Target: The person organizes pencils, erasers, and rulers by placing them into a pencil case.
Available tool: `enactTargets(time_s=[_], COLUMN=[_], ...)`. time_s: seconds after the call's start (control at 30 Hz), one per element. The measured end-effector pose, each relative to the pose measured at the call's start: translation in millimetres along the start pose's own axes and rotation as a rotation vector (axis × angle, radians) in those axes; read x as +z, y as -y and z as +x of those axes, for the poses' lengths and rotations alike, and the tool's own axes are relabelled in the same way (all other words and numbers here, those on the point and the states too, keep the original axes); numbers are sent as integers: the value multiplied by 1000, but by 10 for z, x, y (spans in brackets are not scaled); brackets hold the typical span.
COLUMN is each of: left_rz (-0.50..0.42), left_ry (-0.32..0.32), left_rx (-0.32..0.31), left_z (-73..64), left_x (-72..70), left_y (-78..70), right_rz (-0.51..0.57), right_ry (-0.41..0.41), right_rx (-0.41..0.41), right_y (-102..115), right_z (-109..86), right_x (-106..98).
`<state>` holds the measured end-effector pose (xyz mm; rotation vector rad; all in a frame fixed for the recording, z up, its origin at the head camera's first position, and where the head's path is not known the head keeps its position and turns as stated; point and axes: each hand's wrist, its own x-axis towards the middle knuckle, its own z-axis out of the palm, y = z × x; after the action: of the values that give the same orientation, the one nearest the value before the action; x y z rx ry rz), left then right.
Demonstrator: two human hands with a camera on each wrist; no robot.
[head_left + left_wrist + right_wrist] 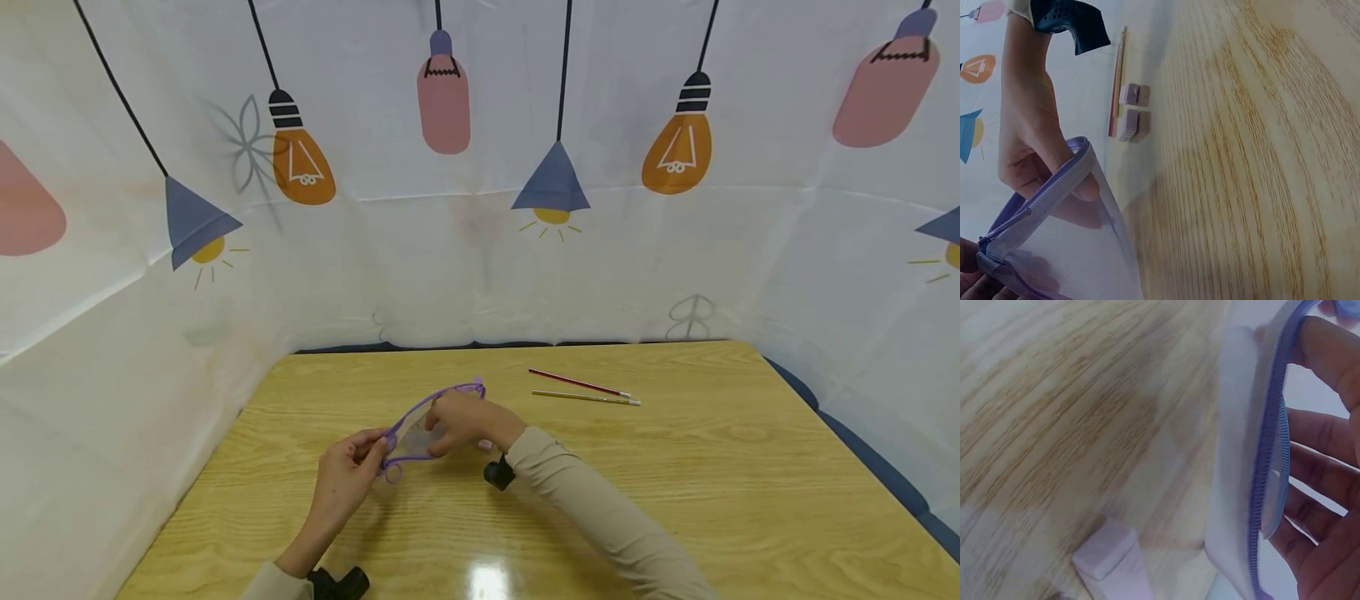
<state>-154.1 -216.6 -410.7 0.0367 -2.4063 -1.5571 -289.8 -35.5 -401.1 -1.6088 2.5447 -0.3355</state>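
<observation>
step in hand, as far as i can judge: getting the mesh pouch [420,435] ready by spreading its mouth. the left hand [348,477] pinches one end of it, thumb and fingers tight together at the corner where the purple zip [1262,450] ends. the right hand [471,421] is at the opposite end, w/ fingers fairly straight and spread around the mouth, not clenched; the right wrist view shows them apart, against one side of the zip, w/ mesh bet. them and the cam. can't tell exactly how far any fingertip goes inside.

pouch sits bet. the two hands, tilted, above the table [750,500], mouth parted, zip sides well separated near the right hand and meeting at the left pinch. can't tell for sure if anything's in it.

nearby: red pencil [577,382] and gold pencil [585,397] lie on the table beyond the right hand, unheld. two pinkish blocks, prob. erasers, a nearer block [1129,125] and a farther block [1133,94], lie next to each other, close to the pencils in the left wrist view.

next move prob. calls for a firm left pinch and the mouth wide enough, w/o the thin mesh folding shut.
</observation>
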Motion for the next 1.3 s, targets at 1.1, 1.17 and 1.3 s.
enactTargets(time_s=[1.1,1.17,1.3], left_rz=[22,24,34], left_ry=[-16,-15,-12], left_rx=[-35,-51,-77], left_z=[-17,-7,16], left_x=[-49,-48,-52], left_y=[-31,-38,-55], right_rz=[-152,-126,-106], right_ry=[-25,-33,-62], right_rx=[-103,-107,-122], right_y=[27,11,-17], right_z=[-30,-61,-126], right_x=[29,0,-30])
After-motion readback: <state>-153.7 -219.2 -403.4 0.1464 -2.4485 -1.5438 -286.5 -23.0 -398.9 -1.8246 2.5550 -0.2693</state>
